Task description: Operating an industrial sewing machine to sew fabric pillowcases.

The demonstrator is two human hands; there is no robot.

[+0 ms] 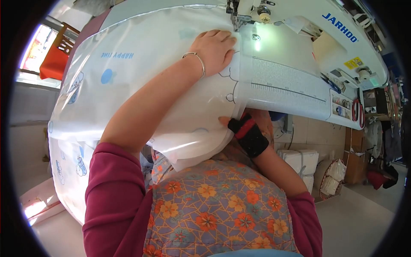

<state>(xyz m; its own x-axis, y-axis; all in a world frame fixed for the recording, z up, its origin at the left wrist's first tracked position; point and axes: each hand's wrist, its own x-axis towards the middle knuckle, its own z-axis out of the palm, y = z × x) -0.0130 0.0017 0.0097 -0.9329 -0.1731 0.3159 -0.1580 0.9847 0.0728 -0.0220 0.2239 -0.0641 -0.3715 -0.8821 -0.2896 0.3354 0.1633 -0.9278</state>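
Observation:
A large white, slightly glossy sheet point(158, 103) with pale blue cartoon prints covers the left side of the table and drapes toward my lap. My left hand point(215, 49), a bangle at its wrist, lies flat on the sheet with fingers stretched, just below the presser foot point(240, 22) of a white sewing machine point(295, 8). Along the sheet's near right edge, my right hand point(249, 133) wears a black and red fingerless glove. One bare digit lies over the sheet there and the other fingers are hidden, so the edge appears gripped.
A ruled scale point(291, 91) runs along the machine bed. Dark-handled snips point(331, 83), a small parts tray point(341, 104) and red-handled scissors point(358, 114) are at its right end. White bundles point(298, 162) and a basket point(330, 180) stand on the floor at right.

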